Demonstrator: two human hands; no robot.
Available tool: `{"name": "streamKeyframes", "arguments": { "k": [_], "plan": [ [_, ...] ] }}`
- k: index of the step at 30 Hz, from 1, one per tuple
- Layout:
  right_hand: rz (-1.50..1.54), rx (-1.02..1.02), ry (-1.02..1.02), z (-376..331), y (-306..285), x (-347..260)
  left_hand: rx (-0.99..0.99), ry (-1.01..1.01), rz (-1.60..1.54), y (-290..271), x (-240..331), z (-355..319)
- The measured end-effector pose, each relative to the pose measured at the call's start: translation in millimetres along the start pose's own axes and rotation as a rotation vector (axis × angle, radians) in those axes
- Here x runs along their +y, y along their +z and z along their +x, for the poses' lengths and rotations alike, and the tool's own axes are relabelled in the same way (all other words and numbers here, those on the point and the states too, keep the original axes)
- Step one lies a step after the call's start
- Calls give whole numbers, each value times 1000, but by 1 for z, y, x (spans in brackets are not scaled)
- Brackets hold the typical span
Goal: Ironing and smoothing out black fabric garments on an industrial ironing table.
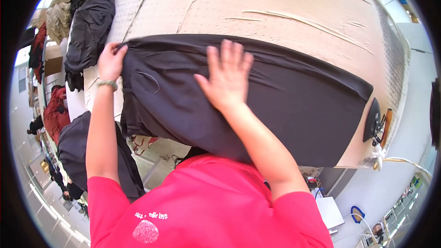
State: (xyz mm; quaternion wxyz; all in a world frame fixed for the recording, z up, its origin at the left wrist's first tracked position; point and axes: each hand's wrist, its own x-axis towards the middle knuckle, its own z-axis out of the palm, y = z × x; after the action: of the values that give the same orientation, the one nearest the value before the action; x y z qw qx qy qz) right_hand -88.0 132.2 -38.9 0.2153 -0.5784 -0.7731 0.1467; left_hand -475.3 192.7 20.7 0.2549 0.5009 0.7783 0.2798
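Overhead, the single head view looks down on a padded table (285, 4) covered in beige, wrinkled cloth. A large piece of black fabric (285, 96) lies spread across it, running from the left edge almost to the right end, with its near side hanging over the table's front edge toward the person.

The left hand (111, 60) is closed on the fabric's far left corner, fingers curled round the edge and pinching it; a bracelet (107, 83) sits on that wrist. The right hand (226, 79) lies flat on the cloth near the middle, fingers spread wide and palm down, gripping nothing, only pressing on the surface.

I judge the fabric to be soft and limp: it drapes over the table's edge and shows small folds near the left hand. It looks light for its size, and likely to slide a little on the padded cover, so a flat palm would hold it in place while a pinch at a corner or along the hem gives the surest hold. Nothing about it looks fragile.

At the table's right end an iron (374, 121) rests on its side, dark sole showing. More dark garments (89, 27) are heaped at the far left, beyond the left hand. The person wears a red shirt (206, 202).
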Motion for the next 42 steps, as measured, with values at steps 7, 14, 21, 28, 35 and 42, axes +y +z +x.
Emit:
{"name": "streamKeyframes", "arguments": {
  "k": [7,14,21,28,35,42],
  "plan": [
    [142,-55,-301,-7,-10,32,-255,808,154,156,129,-137],
    [-210,-1,23,-101,-180,258,-223,846,341,235,173,-141],
    [-356,183,135,-74,-262,397,-50,820,335,306,231,-120],
    [-402,148,83,-43,-236,430,-42,870,316,399,295,-134],
    [-609,255,85,-34,-241,452,66,889,556,411,300,-115],
    [27,-151,-278,-110,-229,337,-281,1294,140,393,308,-201]
  ]
}}
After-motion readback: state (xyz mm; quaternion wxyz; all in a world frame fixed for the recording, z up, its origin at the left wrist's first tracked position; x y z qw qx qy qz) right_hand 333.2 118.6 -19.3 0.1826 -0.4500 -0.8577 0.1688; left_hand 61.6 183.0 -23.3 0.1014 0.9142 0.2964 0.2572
